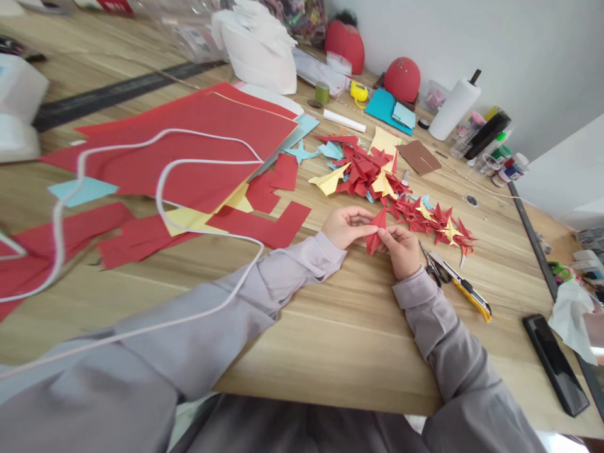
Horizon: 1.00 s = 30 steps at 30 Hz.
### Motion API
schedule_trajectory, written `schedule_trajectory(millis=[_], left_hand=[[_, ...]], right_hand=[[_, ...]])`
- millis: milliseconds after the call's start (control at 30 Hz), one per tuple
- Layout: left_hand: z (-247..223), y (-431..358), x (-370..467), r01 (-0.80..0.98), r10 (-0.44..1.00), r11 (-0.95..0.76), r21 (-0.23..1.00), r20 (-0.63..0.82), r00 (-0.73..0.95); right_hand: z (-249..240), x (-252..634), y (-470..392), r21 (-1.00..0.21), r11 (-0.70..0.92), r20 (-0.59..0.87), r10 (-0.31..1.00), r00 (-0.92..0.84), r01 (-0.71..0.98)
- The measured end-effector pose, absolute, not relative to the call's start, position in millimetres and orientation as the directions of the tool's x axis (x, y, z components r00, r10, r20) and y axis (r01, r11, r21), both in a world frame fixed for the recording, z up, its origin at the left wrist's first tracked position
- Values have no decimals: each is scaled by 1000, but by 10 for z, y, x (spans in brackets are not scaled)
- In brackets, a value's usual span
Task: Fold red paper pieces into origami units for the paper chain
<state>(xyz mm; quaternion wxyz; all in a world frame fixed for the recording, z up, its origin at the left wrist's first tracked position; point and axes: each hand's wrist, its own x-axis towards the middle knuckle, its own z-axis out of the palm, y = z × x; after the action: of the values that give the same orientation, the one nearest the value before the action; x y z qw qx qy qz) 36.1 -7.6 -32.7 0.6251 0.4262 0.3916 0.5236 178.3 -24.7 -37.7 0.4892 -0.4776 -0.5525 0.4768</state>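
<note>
Between my two hands is a folded piece of red paper (377, 234) with pointed ends, held above the wooden table. My left hand (346, 226) pinches its left side with thumb and fingers. On the right side, my right hand (401, 246) grips it with thumb and fingertips. Just beyond my hands lies a heap of folded red paper pieces (362, 168), with some yellow and light blue ones among them. A second cluster of red folded pieces (415, 212) extends to the right of the heap.
Scissors (438, 270) and a yellow utility knife (465, 286) lie right of my right hand. A black phone (555, 365) is at the far right. Large red sheets (189, 148) cover the left, crossed by a white cable (212, 162). Bottles and a white roll (455, 107) stand behind.
</note>
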Motion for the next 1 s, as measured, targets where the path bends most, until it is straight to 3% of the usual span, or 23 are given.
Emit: schedule_trajectory(millis=[200,767,1000], left_hand=[[-375,-60,378,-315,993,53,948,-15,121],[-300,-63,344,-292,972,187,938,-133,196],[-300,-56,331,-302,971,183,936,-124,204]], right_hand=[[-385,1784,-238,-996,76,74,996,-52,41],[-389,1810,-237,-994,84,80,995,-60,72],[-398,1821,-243,-999,42,42,998,-47,4]])
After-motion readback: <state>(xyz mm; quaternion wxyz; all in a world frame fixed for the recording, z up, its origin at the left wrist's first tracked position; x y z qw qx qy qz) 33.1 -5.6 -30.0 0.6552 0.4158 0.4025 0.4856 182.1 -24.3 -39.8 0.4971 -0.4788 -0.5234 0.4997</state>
